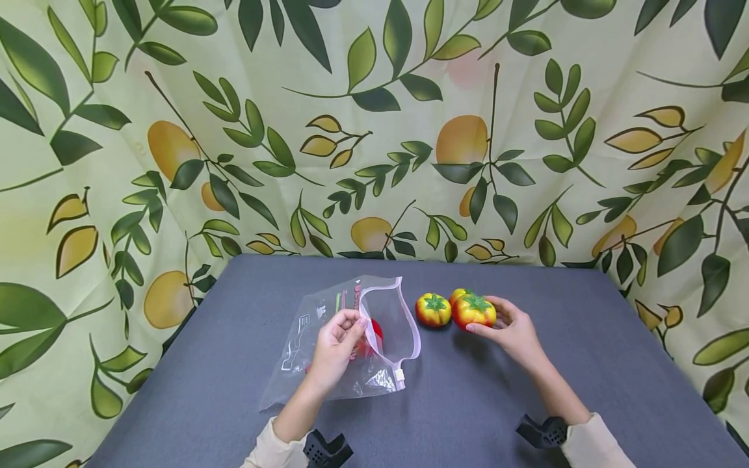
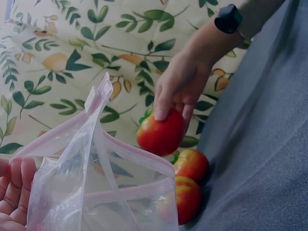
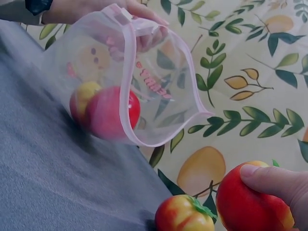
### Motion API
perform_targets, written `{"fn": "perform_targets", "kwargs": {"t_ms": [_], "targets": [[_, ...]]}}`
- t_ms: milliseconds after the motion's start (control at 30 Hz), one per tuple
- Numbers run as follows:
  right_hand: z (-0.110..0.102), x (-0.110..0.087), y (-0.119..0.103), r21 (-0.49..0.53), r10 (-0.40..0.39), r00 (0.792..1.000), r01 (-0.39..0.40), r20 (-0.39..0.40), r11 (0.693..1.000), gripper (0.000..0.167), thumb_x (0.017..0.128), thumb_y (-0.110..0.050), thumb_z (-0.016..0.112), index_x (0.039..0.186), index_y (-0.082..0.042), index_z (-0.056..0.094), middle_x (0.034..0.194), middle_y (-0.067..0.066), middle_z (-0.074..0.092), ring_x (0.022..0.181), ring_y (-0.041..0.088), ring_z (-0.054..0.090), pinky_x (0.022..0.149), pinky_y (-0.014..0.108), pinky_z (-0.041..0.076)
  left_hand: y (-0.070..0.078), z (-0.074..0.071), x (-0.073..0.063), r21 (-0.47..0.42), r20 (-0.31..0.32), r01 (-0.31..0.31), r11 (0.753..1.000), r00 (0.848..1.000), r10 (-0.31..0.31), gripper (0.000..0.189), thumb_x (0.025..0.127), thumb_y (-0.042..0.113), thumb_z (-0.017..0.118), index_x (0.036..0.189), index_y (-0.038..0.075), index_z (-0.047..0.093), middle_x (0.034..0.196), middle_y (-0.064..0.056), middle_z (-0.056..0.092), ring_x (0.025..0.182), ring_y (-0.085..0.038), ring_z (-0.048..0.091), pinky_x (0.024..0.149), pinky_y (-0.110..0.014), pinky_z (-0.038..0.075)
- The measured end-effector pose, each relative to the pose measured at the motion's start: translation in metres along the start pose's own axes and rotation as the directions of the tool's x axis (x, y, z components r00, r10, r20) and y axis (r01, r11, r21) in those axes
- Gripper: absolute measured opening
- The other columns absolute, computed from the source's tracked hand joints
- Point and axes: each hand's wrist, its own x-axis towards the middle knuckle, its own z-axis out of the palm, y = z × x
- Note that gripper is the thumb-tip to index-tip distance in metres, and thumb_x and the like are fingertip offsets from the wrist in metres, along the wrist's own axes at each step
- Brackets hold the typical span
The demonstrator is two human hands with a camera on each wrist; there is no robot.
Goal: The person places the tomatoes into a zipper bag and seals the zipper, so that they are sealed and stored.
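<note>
My left hand (image 1: 336,344) pinches the upper rim of a clear zip bag (image 1: 298,351) with a pink-edged mouth, which gapes toward the right. Inside it, a red round fruit (image 3: 110,113) and a yellow-and-red one (image 3: 79,101) show through the plastic. My right hand (image 1: 517,331) grips a red-and-yellow tomato (image 1: 473,315) with a green leafy top, thumb on its near side. That tomato is off the table in the left wrist view. Two similar tomatoes, one on the left (image 1: 433,310) and one partly hidden behind the held one (image 1: 459,294), sit between the bag and my right hand.
A grey cloth-covered table (image 1: 468,416) lies under everything. Behind it hangs a leaf-and-fruit patterned curtain (image 1: 263,214), which also runs along both sides. A white zip slider (image 1: 400,375) sits at the near end of the bag's mouth.
</note>
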Motion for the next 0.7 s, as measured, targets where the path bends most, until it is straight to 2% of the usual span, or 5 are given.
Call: {"fn": "perform_targets", "kwargs": {"t_ms": [267,500,700], "targets": [[0.0038,-0.0013,-0.0037,0.006,-0.031,1.0,0.031,-0.004,1.0,0.069,0.079,-0.025,0.079,0.135,0.0,0.047,0.131,0.023,0.054,0.114,0.031,0.056,0.08,-0.002,0.041,0.0007,-0.0004,-0.0003,0.001,0.0,-0.004,1.0,1.0,0.004,0.02,0.095,0.003,0.052,0.1,-0.017,0.049,0.071,0.011,0.055,0.054,0.002,0.041,0.044,-0.016,0.033],[0.006,-0.0023,-0.0062,0.022,-0.045,0.999,0.045,-0.005,0.999,0.07,0.078,-0.023,0.08,0.134,0.001,0.048,0.13,0.023,0.055,0.105,0.014,0.059,0.081,-0.001,0.042,0.0009,0.0,-0.0005,0.005,0.001,-0.007,1.0,1.0,0.007,0.021,0.095,0.003,0.052,0.1,-0.017,0.049,0.071,0.012,0.055,0.056,0.002,0.044,0.044,-0.015,0.035],[0.0097,-0.005,-0.0096,0.044,-0.06,0.998,0.059,0.006,0.997,0.07,0.076,-0.021,0.081,0.134,0.001,0.048,0.13,0.023,0.056,0.101,0.005,0.058,0.081,-0.001,0.043,-0.0002,-0.0002,-0.0001,0.0,0.001,-0.01,1.0,1.0,0.01,0.021,0.096,0.003,0.052,0.1,-0.018,0.049,0.072,0.013,0.055,0.057,0.003,0.045,0.045,-0.014,0.036]]}}
